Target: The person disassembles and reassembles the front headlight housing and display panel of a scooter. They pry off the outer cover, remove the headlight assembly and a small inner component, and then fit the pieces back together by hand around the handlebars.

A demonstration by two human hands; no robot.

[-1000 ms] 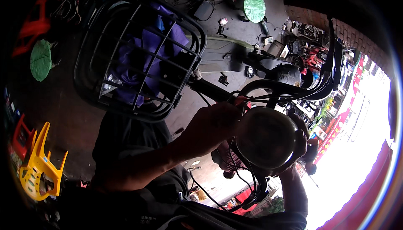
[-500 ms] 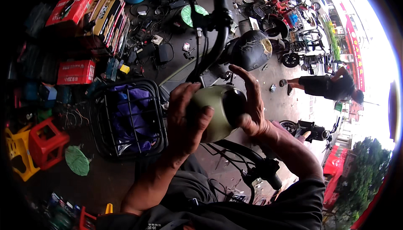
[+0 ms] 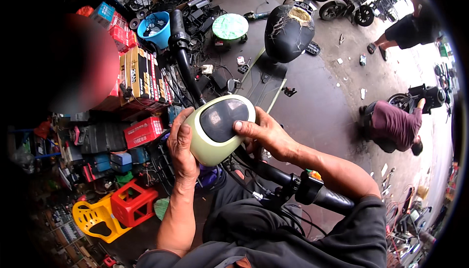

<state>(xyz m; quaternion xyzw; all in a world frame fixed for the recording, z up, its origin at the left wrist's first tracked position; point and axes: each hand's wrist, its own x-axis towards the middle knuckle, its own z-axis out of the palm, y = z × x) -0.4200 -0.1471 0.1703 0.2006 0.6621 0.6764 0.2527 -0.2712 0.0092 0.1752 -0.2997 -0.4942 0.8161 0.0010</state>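
Note:
Between my hands is a pale green, rounded instrument housing with a glossy dark oval panel facing up. My left hand wraps its left side, fingers closed against the shell. On the opposite side my right hand grips it, the thumb pressed on the panel's edge and the other fingers partly hidden underneath. Below and behind the housing runs the black handlebar of an electric bike, with cables hanging from it. One grip points away at the upper left; the other grip lies under my right forearm.
Beyond the handlebar stands a torn black saddle. A green-topped round stool, blue bucket and stacked cartons are left of it. Red and yellow plastic stools stand lower left. A person in maroon crouches at right.
The housing has turned so its dark panel faces up. My right hand has gone from spread fingers to a closed grip with the thumb on the panel. The whole view has shifted.

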